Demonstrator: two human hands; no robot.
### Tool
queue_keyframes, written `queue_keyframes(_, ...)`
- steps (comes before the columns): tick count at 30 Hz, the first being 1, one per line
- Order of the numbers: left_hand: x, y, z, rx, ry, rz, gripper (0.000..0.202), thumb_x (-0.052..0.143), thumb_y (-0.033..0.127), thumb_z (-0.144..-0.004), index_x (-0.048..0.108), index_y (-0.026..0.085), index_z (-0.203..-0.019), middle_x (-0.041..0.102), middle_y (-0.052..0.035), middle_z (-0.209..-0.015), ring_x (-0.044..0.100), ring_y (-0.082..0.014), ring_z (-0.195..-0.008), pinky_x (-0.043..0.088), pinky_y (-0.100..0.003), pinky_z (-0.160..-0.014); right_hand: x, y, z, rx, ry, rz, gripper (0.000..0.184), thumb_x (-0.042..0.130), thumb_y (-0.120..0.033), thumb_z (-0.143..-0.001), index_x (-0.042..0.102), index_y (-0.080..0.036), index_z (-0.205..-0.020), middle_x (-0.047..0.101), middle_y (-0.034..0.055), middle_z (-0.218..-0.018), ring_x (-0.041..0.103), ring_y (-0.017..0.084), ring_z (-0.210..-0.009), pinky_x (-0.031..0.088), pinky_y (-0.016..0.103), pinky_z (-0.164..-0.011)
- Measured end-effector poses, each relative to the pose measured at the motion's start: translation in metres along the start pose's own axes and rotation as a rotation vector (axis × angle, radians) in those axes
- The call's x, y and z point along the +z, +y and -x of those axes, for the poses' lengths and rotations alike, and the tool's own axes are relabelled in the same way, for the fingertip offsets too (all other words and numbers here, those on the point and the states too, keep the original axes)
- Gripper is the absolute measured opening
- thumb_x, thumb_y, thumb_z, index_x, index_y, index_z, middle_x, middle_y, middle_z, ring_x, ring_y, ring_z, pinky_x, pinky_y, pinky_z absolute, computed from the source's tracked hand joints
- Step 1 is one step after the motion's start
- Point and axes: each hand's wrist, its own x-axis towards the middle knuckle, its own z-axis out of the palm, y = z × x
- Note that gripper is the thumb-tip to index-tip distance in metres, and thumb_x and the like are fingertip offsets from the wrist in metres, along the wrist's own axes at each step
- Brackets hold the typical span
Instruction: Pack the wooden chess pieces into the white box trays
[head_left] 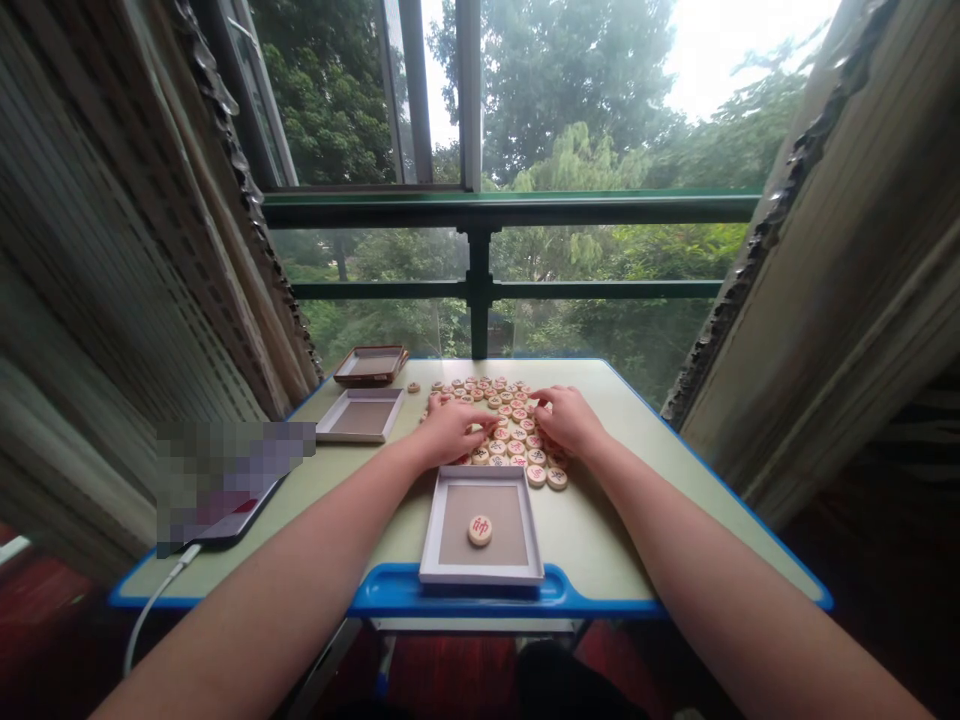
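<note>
Round wooden Chinese chess pieces (516, 447), marked in red or dark characters, lie spread in one layer on the table. Over the left side of them is my left hand (454, 430), palm down, its fingers apart and touching pieces. My right hand (570, 420) rests at the right edge of the spread with bent fingers on the pieces; nothing shows lifted in it. Nearest me, a shallow white-rimmed box tray (429, 525) holds a single piece with a red character (480, 530).
The pale table (622, 540) has a blue edge with a moulded groove. To the left are another white-rimmed tray (324, 428), a brown box part (371, 380) and a phone (240, 515) on a white cable (169, 580). Curtains flank a railed window behind.
</note>
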Motion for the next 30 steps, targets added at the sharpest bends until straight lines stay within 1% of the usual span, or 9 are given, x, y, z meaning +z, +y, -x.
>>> queue_keyframes(3,0.001,0.001,0.0,0.023,0.015,-0.022,0.023,0.052,0.03,-0.08,0.067,0.026,-0.097,0.068,-0.0038,-0.096,0.055,-0.0233,-0.1,0.018,-0.049,-0.1,0.003,-0.003,0.002,-0.047,-0.046,0.005,0.032,0.043,-0.033,-0.083,0.067,-0.026,-0.103,0.062,0.0044,-0.109,0.049,0.022,-0.098,0.035,0.032,-0.087)
queue_keyframes(7,0.004,0.0,-0.003,-0.017,0.143,-0.044,0.021,0.051,0.027,-0.082,0.068,0.024,-0.093,0.068,-0.0045,-0.096,0.056,-0.0233,-0.099,0.024,-0.048,-0.097,0.004,-0.007,0.005,-0.123,-0.113,0.026,0.036,0.036,-0.046,-0.086,0.063,-0.034,-0.109,0.056,-0.0026,-0.123,0.041,0.025,-0.113,0.029,0.041,-0.093)
queue_keyframes(10,0.003,-0.003,-0.004,-0.031,0.232,-0.021,0.025,0.049,0.023,-0.082,0.068,0.023,-0.098,0.068,-0.0055,-0.097,0.055,-0.0228,-0.099,0.032,-0.043,-0.093,0.002,-0.007,0.006,-0.154,-0.133,0.035,0.038,0.034,-0.046,-0.087,0.062,-0.032,-0.108,0.058,-0.0016,-0.12,0.042,0.025,-0.111,0.029,0.042,-0.093)
queue_keyframes(13,-0.002,-0.008,-0.005,0.0,0.277,0.085,0.029,0.046,0.022,-0.082,0.067,0.019,-0.102,0.068,-0.0064,-0.093,0.056,-0.021,-0.094,0.039,-0.037,-0.089,0.001,-0.008,0.005,-0.145,-0.118,0.057,0.039,0.035,-0.047,-0.086,0.063,-0.026,-0.104,0.061,0.0034,-0.114,0.044,0.025,-0.107,0.031,0.04,-0.089)
queue_keyframes(16,-0.01,-0.011,-0.004,-0.073,0.355,0.338,0.032,0.044,0.024,-0.081,0.067,0.017,-0.101,0.067,-0.0064,-0.096,0.057,-0.0201,-0.095,0.041,-0.033,-0.087,0.0,-0.009,0.006,-0.155,-0.115,0.043,0.042,0.035,-0.048,-0.087,0.059,-0.026,-0.112,0.057,0.0048,-0.12,0.043,0.026,-0.111,0.03,0.042,-0.092)
queue_keyframes(19,-0.016,-0.013,-0.001,-0.18,0.311,0.624,0.035,0.043,0.03,-0.082,0.065,0.014,-0.105,0.066,-0.0069,-0.098,0.057,-0.0189,-0.091,0.045,-0.03,-0.079,0.001,-0.01,0.006,-0.205,-0.151,0.018,0.041,0.032,-0.049,-0.088,0.06,-0.029,-0.111,0.056,0.003,-0.123,0.043,0.025,-0.111,0.029,0.043,-0.093)
queue_keyframes(24,-0.02,-0.019,0.001,-0.243,0.293,0.876,0.051,0.061,0.036,-0.075,0.051,0.013,-0.12,0.063,-0.0073,-0.092,0.058,-0.0144,-0.081,0.047,-0.028,-0.071,0.003,-0.009,0.005,-0.165,-0.134,0.046,0.042,0.032,-0.05,-0.088,0.062,-0.027,-0.106,0.059,0.006,-0.116,0.047,0.024,-0.106,0.032,0.041,-0.09)
queue_keyframes(27,-0.021,-0.024,0.0,-0.262,0.284,1.038,0.048,0.07,0.037,-0.067,0.057,0.011,-0.105,0.063,-0.0067,-0.086,0.059,-0.0131,-0.074,0.048,-0.031,-0.073,0.007,-0.006,0.002,-0.19,-0.129,0.05,0.043,0.033,-0.05,-0.088,0.062,-0.026,-0.108,0.06,0.0066,-0.114,0.048,0.023,-0.104,0.033,0.038,-0.09)
queue_keyframes(30,-0.024,-0.027,0.002,-0.279,0.257,1.086,0.042,0.076,0.035,-0.06,0.063,0.011,-0.092,0.065,-0.0068,-0.085,0.06,-0.0137,-0.076,0.047,-0.032,-0.078,0.01,-0.005,0.0,-0.211,-0.118,0.044,0.043,0.033,-0.05,-0.088,0.061,-0.026,-0.11,0.061,0.0059,-0.112,0.049,0.021,-0.103,0.033,0.037,-0.091)
